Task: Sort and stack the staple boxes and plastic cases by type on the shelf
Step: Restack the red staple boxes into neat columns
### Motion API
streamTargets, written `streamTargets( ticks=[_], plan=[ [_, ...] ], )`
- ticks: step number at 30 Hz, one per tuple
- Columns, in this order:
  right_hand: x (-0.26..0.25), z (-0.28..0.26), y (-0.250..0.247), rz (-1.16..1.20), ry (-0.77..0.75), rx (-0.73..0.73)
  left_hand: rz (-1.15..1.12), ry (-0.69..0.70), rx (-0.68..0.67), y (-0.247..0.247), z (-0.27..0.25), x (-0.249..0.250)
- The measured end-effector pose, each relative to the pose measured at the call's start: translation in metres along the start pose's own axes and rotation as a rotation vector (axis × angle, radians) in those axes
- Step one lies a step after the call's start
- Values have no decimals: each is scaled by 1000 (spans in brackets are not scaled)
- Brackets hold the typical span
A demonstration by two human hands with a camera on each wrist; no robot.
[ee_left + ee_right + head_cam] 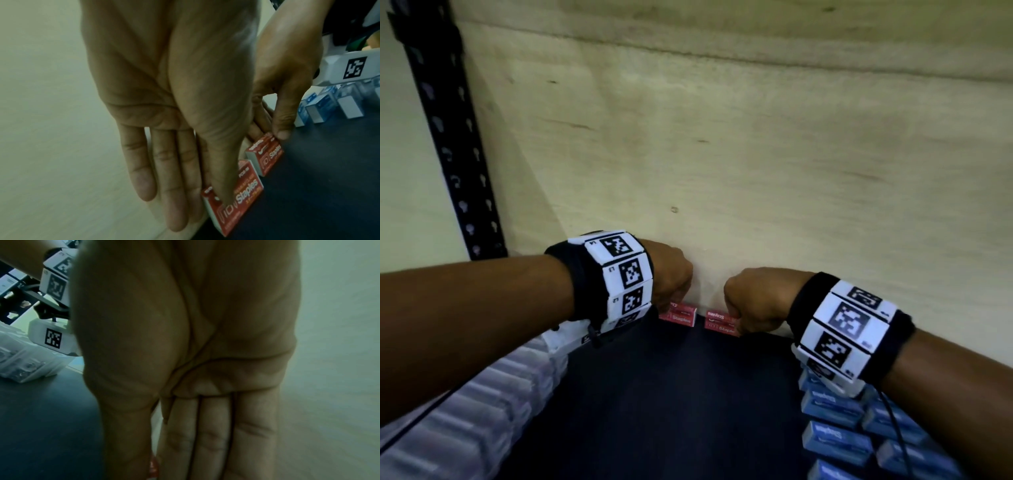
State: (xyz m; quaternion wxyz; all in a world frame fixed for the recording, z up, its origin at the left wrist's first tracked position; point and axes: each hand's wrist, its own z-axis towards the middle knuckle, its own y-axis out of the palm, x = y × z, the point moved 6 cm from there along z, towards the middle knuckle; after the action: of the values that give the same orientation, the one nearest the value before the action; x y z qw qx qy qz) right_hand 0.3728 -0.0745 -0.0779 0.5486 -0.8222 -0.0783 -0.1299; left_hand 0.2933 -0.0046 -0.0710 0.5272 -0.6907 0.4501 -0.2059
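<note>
- L hand (pixel 671 274) pinching red staple box (pixel 236 199) at 12 o'clock, by the back wall (pixel 722 137).
- R hand (pixel 753 298) pinching second red box (pixel 265 155), just beside.

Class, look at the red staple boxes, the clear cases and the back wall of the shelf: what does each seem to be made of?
Red staple boxes: probably matt printed cardboard, with a pale plain end face.
Clear cases: probably glossy see-through plastic, contents showing through.
Back wall: looks like bare, pale plywood, with grain streaks and small knots.

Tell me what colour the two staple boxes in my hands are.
Red, with white lettering; the left wrist view shows both staple boxes best.
</note>
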Motion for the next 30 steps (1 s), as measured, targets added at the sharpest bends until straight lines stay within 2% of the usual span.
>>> streamTargets(
  ticks=[10, 16, 20, 30],
  plan=[
    [-40, -57, 9, 76, -99, -146, -23, 72, -138, 21, -57, 24],
    [-68, -97, 17, 144, -181, -131, -24, 107, -157, 41, -107, 36],
    [-78, -117, 25, 175, -178, -106, -18, 103, -134, 52, -134, 39],
    [-85, -144, 33, 225, -204, -102, -97, 116, -179, 64, -173, 33]
  ],
)
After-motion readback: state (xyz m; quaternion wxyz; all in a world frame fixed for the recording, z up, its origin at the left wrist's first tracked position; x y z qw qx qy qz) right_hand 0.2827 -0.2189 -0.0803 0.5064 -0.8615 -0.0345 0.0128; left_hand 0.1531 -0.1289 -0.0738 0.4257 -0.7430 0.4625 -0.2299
